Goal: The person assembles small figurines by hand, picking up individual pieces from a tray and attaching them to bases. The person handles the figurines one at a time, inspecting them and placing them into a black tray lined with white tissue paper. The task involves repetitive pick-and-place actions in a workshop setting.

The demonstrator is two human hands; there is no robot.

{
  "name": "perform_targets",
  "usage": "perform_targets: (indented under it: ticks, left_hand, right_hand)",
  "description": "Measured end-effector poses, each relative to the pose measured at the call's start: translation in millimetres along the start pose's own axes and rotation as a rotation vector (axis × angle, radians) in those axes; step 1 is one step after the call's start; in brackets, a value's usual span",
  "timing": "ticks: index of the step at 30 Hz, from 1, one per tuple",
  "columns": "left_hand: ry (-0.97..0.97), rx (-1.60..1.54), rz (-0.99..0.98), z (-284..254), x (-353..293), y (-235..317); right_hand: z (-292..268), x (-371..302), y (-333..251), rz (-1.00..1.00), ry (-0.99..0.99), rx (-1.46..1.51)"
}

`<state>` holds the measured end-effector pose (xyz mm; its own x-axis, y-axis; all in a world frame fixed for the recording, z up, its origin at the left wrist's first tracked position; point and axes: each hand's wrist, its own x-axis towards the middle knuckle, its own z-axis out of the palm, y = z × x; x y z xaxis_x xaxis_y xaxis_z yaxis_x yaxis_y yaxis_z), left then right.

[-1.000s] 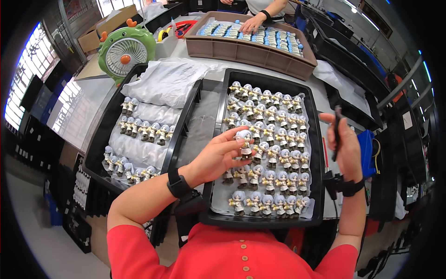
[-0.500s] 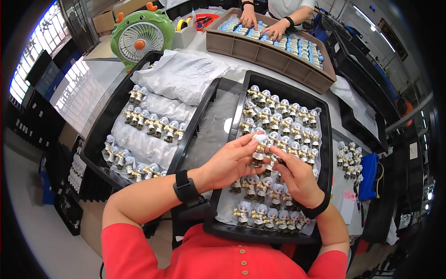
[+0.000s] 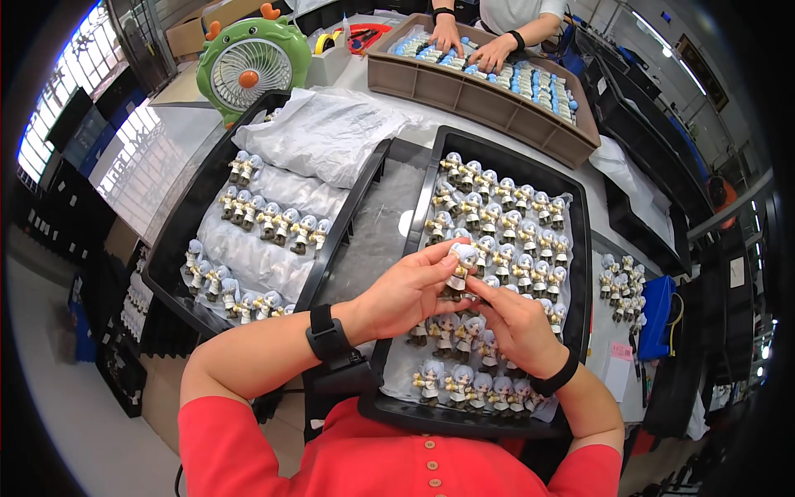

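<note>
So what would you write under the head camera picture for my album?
Both hands, left hand and right hand, hold one small figurine above a black tray of figurines.

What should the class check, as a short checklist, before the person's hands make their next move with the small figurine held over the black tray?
1. Figurine held by the left hand: ok, thumb and fingers close on it.
2. Right hand at the figurine: ok, its fingertips meet it from below.
3. Figurine lifted above the black tray: ok.
4. Rows of figurines in the tray upright: ok for the far rows; those under the hands cannot tell.
5. Tool in the right hand's grip: cannot tell.
6. Co-worker's hands apart, at the brown tray: ok.
</note>
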<state>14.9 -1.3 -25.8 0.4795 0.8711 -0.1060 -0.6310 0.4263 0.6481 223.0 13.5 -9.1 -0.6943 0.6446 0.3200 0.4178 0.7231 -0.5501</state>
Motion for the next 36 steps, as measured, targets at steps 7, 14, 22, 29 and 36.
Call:
perform_targets:
  ticks: [7,14,22,29,36]
  left_hand:
    - [-0.007,0.049,-0.013,3.1,-1.1,0.6]
    - [-0.015,0.063,-0.03,3.0,-1.3,1.2]
    - [-0.022,0.067,-0.038,2.1,0.0,1.4]
    - [-0.012,0.073,-0.043,2.2,0.0,0.7]
    - [-0.006,0.071,-0.055,1.5,0.3,0.5]
  right_hand:
    - [0.7,-0.7,2.3,-0.042,-0.003,-0.023]
    - [1.2,0.0,5.1,-0.083,0.002,-0.086]
    - [-0.4,0.9,4.7,-0.08,0.003,-0.042]
    - [-0.9,0.9,4.7,-0.08,-0.009,-0.062]
    - [-3.3,1.3,2.8,-0.024,-0.049,-0.021]
